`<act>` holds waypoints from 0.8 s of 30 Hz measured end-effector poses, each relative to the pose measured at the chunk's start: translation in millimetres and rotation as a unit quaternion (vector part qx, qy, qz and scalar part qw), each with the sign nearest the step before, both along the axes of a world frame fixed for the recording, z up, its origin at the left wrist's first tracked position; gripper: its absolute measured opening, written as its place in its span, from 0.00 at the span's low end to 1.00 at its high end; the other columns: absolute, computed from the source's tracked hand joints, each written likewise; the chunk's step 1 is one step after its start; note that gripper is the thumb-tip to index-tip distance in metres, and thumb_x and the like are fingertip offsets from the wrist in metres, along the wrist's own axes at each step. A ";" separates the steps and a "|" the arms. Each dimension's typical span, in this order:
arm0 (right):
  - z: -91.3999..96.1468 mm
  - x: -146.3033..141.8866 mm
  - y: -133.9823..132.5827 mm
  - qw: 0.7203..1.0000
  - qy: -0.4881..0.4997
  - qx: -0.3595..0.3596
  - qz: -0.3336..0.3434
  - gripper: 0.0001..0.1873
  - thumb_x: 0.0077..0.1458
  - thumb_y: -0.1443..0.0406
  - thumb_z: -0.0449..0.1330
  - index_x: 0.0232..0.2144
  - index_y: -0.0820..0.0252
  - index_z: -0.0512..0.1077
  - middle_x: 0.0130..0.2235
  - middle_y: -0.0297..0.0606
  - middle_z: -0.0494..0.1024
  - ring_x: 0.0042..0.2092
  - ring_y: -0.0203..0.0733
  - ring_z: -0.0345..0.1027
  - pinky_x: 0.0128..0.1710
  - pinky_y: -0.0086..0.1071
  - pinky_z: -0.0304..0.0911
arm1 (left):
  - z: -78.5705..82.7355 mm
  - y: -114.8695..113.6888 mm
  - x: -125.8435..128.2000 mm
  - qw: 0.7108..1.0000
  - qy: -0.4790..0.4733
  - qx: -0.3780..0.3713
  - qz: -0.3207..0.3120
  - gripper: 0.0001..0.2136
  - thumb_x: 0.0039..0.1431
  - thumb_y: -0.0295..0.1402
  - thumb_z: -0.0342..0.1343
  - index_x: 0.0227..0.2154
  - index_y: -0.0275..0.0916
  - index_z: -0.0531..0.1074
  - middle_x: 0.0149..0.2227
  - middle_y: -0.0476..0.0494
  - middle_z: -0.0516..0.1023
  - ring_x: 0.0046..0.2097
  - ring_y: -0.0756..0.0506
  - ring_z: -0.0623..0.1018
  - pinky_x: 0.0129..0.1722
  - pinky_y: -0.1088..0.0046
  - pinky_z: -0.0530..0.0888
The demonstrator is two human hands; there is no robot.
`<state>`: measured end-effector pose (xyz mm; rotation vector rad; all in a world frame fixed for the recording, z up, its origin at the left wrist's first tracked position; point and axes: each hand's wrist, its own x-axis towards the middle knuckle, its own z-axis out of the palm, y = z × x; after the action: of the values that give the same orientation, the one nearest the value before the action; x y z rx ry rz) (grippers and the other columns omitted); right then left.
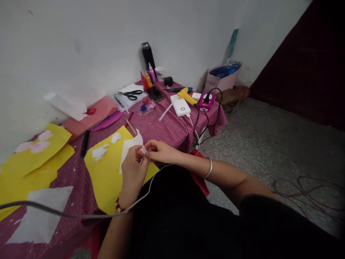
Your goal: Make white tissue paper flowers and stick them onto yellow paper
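Over the yellow paper sheet (pixel 107 183), my left hand (pixel 133 167) pinches a small piece of white tissue paper (pixel 143 149). My right hand (pixel 161 151) meets it from the other side, its fingertips closed on the same piece. Beneath and behind the left hand lies a larger white tissue sheet (pixel 126 148) with a torn upper edge. White tissue tufts (pixel 99 152) sit on the upper part of the yellow sheet. A pencil (pixel 131 127) lies just beyond the yellow sheet. My fingers partly hide the small piece.
More yellow paper (pixel 35 163) with pinkish tufts and a white sheet (pixel 44 212) lie at left. A black marker (pixel 84 144), scissors (pixel 129 94), a power bank (pixel 180 105), a yellow glue gun (pixel 187 96) and a purple power adapter (pixel 207 102) occupy the table. A cable (pixel 81 216) crosses the foreground.
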<state>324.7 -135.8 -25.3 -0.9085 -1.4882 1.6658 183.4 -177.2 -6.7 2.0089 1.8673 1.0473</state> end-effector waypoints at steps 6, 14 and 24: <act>-5.2 2.5 2.0 1.000 -0.025 0.015 -0.007 0.04 0.51 0.74 0.57 0.31 0.62 0.66 0.25 0.28 0.70 0.26 0.30 0.65 0.25 0.24 0.60 | -16.8 -1.3 2.3 0.997 0.032 0.066 0.003 0.14 0.52 0.30 0.56 0.43 0.38 0.69 0.28 0.51 0.70 0.29 0.49 0.72 0.32 0.72 0.70; -11.0 -2.0 -0.7 0.998 -0.036 0.054 -0.004 0.08 0.52 0.73 0.59 0.37 0.62 0.67 0.24 0.25 0.67 0.25 0.29 0.61 0.26 0.24 0.57 | -12.4 -6.4 0.2 0.982 0.167 0.087 0.024 0.09 0.58 0.30 0.53 0.40 0.37 0.73 0.33 0.44 0.72 0.34 0.44 0.73 0.35 0.68 0.68; 4.0 9.0 -2.8 0.967 -0.175 0.180 -0.050 0.12 0.51 0.72 0.58 0.40 0.63 0.71 0.27 0.29 0.72 0.29 0.31 0.63 0.30 0.26 0.53 | -12.5 -3.4 1.3 0.973 0.202 0.113 0.029 0.02 0.56 0.30 0.55 0.29 0.40 0.69 0.29 0.45 0.73 0.33 0.44 0.73 0.33 0.69 0.66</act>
<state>333.7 -138.6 -21.3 -1.0879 -1.8700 1.1476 184.7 -180.6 -19.2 2.4673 2.0887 0.9574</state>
